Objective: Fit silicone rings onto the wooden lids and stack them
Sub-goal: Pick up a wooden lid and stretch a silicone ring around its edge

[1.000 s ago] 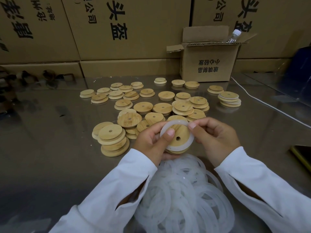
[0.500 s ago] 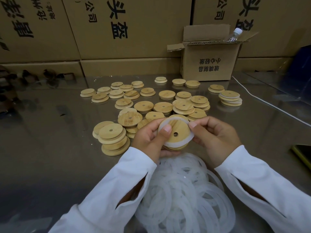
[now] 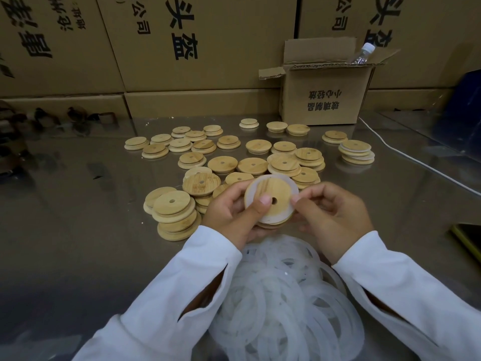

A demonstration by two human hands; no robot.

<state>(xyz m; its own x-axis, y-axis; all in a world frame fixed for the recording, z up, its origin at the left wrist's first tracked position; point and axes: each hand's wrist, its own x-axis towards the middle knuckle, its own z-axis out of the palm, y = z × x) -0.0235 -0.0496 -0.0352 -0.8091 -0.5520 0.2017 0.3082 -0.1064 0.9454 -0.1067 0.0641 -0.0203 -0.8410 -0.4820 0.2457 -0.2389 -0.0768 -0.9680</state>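
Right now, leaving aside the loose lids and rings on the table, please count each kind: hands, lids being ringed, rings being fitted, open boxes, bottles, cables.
Hands: 2 (left hand, right hand)
Lid being ringed: 1
Ring being fitted: 1
Open box: 1
Bottle: 1
Cable: 1
Total: 7

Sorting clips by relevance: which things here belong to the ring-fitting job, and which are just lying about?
Job: wooden lid held by left hand and right hand; silicone ring on it; pile of loose rings; scattered lids; stack of ringed lids.
Lying about: small open carton; plastic bottle in it; white cable; large cartons behind.
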